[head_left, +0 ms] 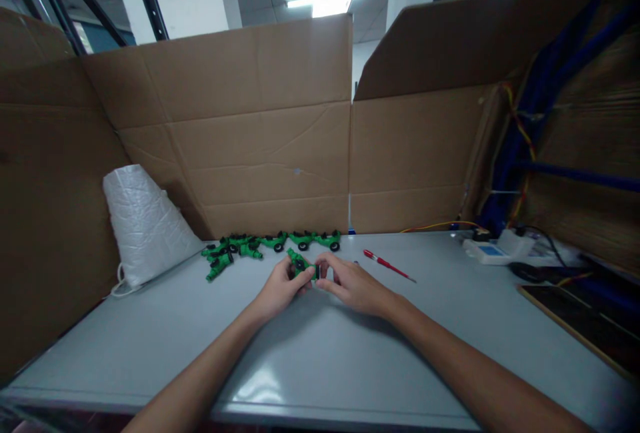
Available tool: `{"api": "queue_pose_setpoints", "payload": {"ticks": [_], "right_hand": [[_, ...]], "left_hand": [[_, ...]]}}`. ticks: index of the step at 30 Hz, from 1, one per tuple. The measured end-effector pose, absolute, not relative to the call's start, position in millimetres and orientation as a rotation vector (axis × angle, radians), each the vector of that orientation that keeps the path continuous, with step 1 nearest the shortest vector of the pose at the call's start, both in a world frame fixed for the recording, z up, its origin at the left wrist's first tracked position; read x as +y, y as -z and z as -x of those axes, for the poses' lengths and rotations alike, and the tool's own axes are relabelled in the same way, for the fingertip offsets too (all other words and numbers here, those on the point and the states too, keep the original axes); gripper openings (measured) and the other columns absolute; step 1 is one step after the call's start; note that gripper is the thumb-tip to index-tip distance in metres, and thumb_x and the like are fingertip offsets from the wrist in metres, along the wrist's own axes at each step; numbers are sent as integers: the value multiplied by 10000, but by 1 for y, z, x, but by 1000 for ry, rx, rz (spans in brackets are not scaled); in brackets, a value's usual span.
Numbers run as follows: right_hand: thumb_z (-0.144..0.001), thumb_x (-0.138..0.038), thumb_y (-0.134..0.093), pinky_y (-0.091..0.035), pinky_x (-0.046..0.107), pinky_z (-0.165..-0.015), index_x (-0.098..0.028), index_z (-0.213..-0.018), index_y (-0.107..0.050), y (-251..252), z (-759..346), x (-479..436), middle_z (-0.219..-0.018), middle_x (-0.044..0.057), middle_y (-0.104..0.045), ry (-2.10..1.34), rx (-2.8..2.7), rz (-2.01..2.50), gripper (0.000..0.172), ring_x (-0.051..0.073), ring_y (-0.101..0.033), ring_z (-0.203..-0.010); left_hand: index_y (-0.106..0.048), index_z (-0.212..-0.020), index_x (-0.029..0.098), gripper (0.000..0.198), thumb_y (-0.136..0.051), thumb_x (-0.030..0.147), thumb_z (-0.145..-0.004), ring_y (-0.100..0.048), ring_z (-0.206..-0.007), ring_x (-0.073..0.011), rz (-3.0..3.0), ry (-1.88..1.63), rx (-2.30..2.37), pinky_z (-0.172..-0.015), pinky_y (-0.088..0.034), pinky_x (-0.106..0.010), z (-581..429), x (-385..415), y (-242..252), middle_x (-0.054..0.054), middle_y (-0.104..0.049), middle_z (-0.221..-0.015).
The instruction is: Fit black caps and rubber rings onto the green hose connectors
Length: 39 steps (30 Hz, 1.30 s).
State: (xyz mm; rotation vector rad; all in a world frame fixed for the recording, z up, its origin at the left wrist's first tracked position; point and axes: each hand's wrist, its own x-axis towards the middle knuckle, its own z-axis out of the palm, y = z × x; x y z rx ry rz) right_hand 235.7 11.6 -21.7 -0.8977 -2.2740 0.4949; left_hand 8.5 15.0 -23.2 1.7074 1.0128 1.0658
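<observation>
Both hands meet over the middle of the grey table [310, 353]. My left hand [279, 289] pinches a small green toy vehicle with black wheels [299, 263]. My right hand [350, 283] is closed on the same toy from the right, its fingertips at a small black part on the toy's end. Behind the hands, several more green toy vehicles [273, 243] lie in a loose row near the cardboard wall. A red-handled screwdriver [387, 264] lies on the table just right of my right hand.
Cardboard walls [240, 133] enclose the table at the back and both sides. A white woven bag [145, 223] leans at the back left. A white and blue device [493, 251] with cables sits at the right, beside a dark board [585, 326].
</observation>
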Motion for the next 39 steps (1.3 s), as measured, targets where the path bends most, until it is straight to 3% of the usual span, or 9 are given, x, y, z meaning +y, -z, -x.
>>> {"api": "queue_pose_setpoints", "payload": {"ticks": [4,10,13,22,27,32,39], "right_hand": [[-1090,-362,-501,-449,306,-849,-224,-1186,-572,20,-236,10,-1090,61,-711,-515,-2287,875,183,216,-671,-965],[-1051,-409,-580,-449,294,-789,-225,-1211,-572,20,-234,9,-1048,52,-713,-517,-2270,904,245,216,-665,-911],[-1085,-382,-506,-449,302,-812,-218,-1132,-590,21,-234,10,-1030,56,-712,-501,-2294,893,190,216,-663,-921],[-1095,-409,-503,-437,298,-794,-215,-1025,-629,21,-235,11,-981,52,-714,-422,-2336,922,241,210,-655,-888],[-1072,-439,-558,-441,293,-790,-213,-1145,-614,21,-235,12,-1007,54,-718,-443,-2320,922,244,212,-661,-892],[-1106,-379,-472,-425,296,-781,-215,-1042,-636,21,-234,11,-988,66,-727,-422,-2352,961,240,220,-661,-912],[-1058,-419,-580,-409,283,-732,-221,-1085,-574,23,-233,10,-943,48,-714,-435,-2333,973,200,216,-655,-838]], "left_hand": [[-603,-981,153,462,-737,587,-895,-608,-649,-148,-1710,-1045,992,-597,-457,-251,-9,14,22,-21,-684,-771],[-609,-984,153,482,-753,600,-877,-607,-631,-144,-1666,-1057,972,-585,-452,-248,-9,16,23,-19,-684,-770],[-606,-962,154,484,-756,606,-872,-613,-633,-145,-1664,-1037,969,-595,-467,-252,-9,16,22,-23,-690,-764],[-629,-962,150,493,-756,616,-864,-616,-630,-144,-1676,-1008,969,-600,-465,-253,-9,14,20,-25,-694,-764],[-612,-931,157,475,-768,601,-863,-606,-627,-141,-1660,-1024,966,-600,-453,-251,-8,16,24,-13,-677,-742],[-626,-946,146,472,-746,598,-886,-617,-642,-143,-1687,-982,969,-609,-462,-253,-8,15,22,-38,-700,-773],[-635,-939,148,485,-780,603,-850,-596,-616,-139,-1668,-1019,964,-583,-436,-247,-8,12,18,-1,-651,-713]]}}
